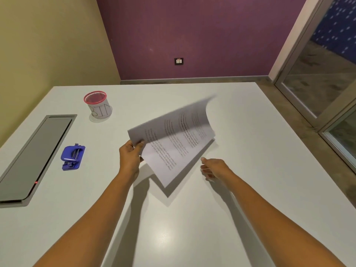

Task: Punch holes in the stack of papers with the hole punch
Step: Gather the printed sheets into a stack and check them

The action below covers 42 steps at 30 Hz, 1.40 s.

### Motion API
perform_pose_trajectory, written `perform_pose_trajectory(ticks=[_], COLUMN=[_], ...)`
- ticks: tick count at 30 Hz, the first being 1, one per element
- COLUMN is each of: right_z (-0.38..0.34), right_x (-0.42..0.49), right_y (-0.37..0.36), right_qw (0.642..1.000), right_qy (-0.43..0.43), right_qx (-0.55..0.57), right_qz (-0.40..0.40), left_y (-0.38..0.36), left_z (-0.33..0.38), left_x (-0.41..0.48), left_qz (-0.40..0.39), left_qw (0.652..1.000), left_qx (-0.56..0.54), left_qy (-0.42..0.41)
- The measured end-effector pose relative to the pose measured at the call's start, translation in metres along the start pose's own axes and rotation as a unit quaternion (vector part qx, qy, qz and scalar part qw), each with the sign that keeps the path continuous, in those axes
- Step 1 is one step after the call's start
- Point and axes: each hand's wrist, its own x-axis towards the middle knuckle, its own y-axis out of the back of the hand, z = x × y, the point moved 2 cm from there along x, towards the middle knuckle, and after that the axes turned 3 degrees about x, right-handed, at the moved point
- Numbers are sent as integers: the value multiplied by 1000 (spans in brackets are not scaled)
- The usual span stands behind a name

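My left hand [130, 155] pinches the near left corner of the stack of printed papers [171, 143] and holds it above the white table [250, 151]. The top sheets curl upward and look blurred at their far edge. My right hand [213, 168] hovers just right of the stack's lower edge, fingers loosely apart, holding nothing. The blue hole punch [72, 158] lies on the table well to the left of my left hand, untouched.
A red-rimmed mesh cup [97, 105] labelled "BIN" stands at the back left. A grey recessed panel [34, 157] runs along the table's left side. A glass door [317, 74] is beyond the right edge.
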Motion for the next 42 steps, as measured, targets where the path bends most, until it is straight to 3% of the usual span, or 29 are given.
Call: perform_pose_trajectory(ticks=[4, 6, 8, 15, 20, 22, 30, 42], right_z=[-12, -20, -30, -47, -53, -55, -70, -51], right_x=[4, 4, 1, -7, -15, -17, -24, -20], right_y=[-17, -21, -21, -2, 10, 10, 3, 4], right_qw=[990, 967, 951, 961, 952, 950, 942, 952], right_qy=[-8, 16, 64, 201, 274, 288, 316, 286], right_qx=[132, 250, 300, 186, 134, 119, 106, 98], right_qz=[-40, -48, -30, 50, 14, 6, 20, 41], left_y=[-9, -11, -12, 4, 10, 5, -15, -13], left_z=[-8, -12, -15, 0, 19, 24, 31, 10], left_x=[-7, -10, -13, -2, 11, 12, 11, 4], left_qz=[0, -6, -19, -33, -162, -187, -109, -124], left_qw=[997, 996, 996, 998, 979, 971, 987, 983], left_qx=[-66, -79, -80, -51, 124, 148, 102, 124], left_qy=[26, 37, 43, 35, 24, 7, -66, -43])
